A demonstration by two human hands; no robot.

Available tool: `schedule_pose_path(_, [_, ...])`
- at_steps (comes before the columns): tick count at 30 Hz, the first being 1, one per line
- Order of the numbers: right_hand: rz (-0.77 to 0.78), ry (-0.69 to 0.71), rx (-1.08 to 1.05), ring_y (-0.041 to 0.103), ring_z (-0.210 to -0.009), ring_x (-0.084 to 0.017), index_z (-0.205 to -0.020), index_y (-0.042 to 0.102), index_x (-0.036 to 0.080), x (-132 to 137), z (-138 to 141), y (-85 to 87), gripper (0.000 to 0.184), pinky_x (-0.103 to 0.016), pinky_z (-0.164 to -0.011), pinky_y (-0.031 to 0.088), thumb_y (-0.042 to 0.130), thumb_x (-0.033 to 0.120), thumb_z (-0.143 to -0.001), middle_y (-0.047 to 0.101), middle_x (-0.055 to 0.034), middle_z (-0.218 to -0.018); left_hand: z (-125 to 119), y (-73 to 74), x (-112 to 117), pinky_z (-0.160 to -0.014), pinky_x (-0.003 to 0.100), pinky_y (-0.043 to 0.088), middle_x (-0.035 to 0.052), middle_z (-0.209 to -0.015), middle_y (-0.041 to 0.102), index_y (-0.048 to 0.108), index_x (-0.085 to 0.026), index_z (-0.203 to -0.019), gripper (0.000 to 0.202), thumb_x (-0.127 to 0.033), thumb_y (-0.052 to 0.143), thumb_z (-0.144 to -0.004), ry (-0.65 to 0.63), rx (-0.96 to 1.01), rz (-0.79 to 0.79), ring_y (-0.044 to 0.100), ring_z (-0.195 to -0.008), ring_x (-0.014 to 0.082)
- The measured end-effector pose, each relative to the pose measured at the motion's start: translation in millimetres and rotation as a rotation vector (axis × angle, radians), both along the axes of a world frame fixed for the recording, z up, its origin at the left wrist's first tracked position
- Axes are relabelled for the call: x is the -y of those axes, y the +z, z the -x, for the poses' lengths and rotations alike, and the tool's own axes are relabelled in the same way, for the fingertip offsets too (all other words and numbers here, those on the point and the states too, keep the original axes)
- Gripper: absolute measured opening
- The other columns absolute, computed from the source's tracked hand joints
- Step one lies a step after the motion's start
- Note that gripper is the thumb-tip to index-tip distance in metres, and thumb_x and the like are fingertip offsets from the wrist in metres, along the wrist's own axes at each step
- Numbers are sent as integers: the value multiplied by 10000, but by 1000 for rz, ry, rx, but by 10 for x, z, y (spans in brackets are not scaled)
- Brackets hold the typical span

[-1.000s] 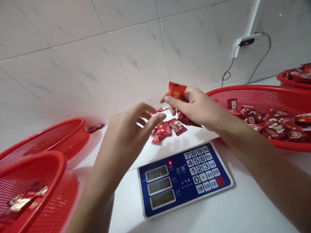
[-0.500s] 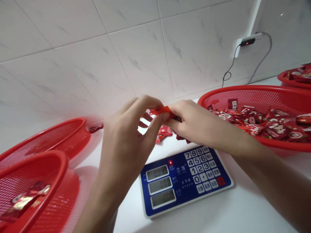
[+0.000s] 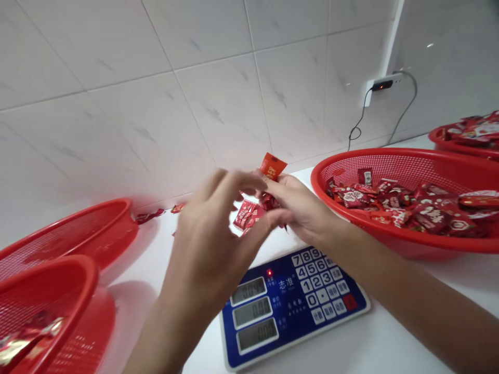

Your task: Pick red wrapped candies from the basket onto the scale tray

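My left hand (image 3: 212,249) is over the left part of a blue electronic scale (image 3: 290,304), its thumb and fingers curved and apart. Its fingertips come up close to my right hand (image 3: 302,208); whether they touch is hard to tell. An orange wrapped candy (image 3: 272,167) sticks up from my right hand's fingers, and dark red wrapped candies (image 3: 268,201) show in its grip, partly hidden by the left hand. Behind the scale's keypad, several red wrapped candies (image 3: 246,214) lie on the white surface. The scale's top display seems to read 0.049.
A large red basket (image 3: 390,156) of wrapped candies is at the right, with another basket (image 3: 440,139) behind it. Two red baskets (image 3: 105,221) stand at the left, the nearer holding some candies. Tiled wall (image 3: 218,98) rises behind, with a plugged-in cable (image 3: 364,109).
My left thumb and fingers have parted from the orange candy, which now stands up in my right hand. The view has tilted slightly, showing more of the candies on the surface.
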State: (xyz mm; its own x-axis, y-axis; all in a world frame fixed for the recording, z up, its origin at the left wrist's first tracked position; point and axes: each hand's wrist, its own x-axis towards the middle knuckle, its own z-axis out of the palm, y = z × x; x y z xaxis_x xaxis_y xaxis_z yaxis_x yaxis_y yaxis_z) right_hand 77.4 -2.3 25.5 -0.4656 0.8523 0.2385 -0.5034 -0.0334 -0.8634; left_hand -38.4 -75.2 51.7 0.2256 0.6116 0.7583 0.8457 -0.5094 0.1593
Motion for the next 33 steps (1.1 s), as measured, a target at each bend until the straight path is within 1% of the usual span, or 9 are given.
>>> schedule_pose_path(4, [26, -23, 7, 510, -519, -111, -962, 610, 220, -3, 25, -45, 304, -233, -425, 393, 659, 494, -842, 555, 16, -670, -29, -40, -43, -624, 307, 539, 9, -868, 674, 621, -205, -944, 163, -228, 719, -816, -24, 53, 247, 645, -721, 160])
schedule_pose_path(10, [114, -92, -17, 451, -461, -84, -952, 604, 212, -48, 10, -46, 317, -210, -401, 358, 624, 516, -863, 507, 41, -621, 30, -34, -104, -683, 257, 577, 3, -964, 700, 652, -245, -1055, 217, -147, 619, -864, -175, 224, 431, 679, -783, 134])
schedule_pose_path(16, [153, 88, -29, 423, -461, -82, -934, 618, 202, -67, -14, -19, 312, -195, -376, 337, 626, 506, -863, 506, 28, -614, 94, -34, -154, -649, 229, 571, -9, -874, 704, 672, -237, -980, 146, -182, 649, -847, -322, 338, 505, 690, -779, 144])
schedule_pose_path(19, [134, -24, -45, 415, -488, -82, -965, 638, 211, -95, -37, -4, 319, -190, -376, 315, 641, 508, -849, 527, 11, -671, 128, -24, -152, -708, 248, 567, -14, -866, 704, 668, -240, -911, 102, -167, 629, -852, -230, 361, 362, 692, -811, 150])
schedule_pose_path(22, [172, -271, -124, 412, -518, -68, -954, 641, 216, -148, -91, 36, 238, -164, -381, 303, 623, 442, -882, 540, 2, -744, 217, -14, -179, -704, 289, 538, 1, -885, 679, 628, -235, -889, 51, -199, 607, -859, 31, 264, 177, 664, -777, 158])
schedule_pose_path(26, [231, -398, -221, 387, -504, -47, -955, 627, 220, -191, -184, 116, 172, -134, -380, 285, 564, 379, -933, 523, 13, -754, 338, -22, -233, -671, 381, 490, 48, -896, 656, 660, -249, -953, 114, -253, 591, -862, 303, -106, 253, 628, -739, 215])
schedule_pose_path(28, [217, -394, -224, 393, -501, -45, -977, 625, 227, -175, -209, 148, 190, -133, -383, 293, 559, 400, -933, 520, 20, -753, 337, -17, -220, -702, 383, 492, 50, -956, 674, 674, -269, -992, 145, -295, 596, -872, 243, -132, 318, 640, -811, 229])
schedule_pose_path(31, [194, -348, -229, 388, -486, -40, -988, 621, 233, -121, -214, 183, 208, -129, -370, 290, 580, 424, -918, 504, 30, -730, 255, 26, -122, -739, 305, 505, -2, -960, 711, 687, -280, -935, 111, -323, 597, -886, 62, 21, 346, 658, -886, 187])
schedule_pose_path(33, [190, -322, -245, 392, -482, -33, -997, 621, 231, -88, -210, 202, 205, -118, -369, 286, 555, 415, -935, 499, 32, -727, 183, 71, -30, -716, 253, 505, -37, -908, 722, 693, -287, -883, 92, -325, 609, -886, 25, 100, 312, 666, -860, 155])
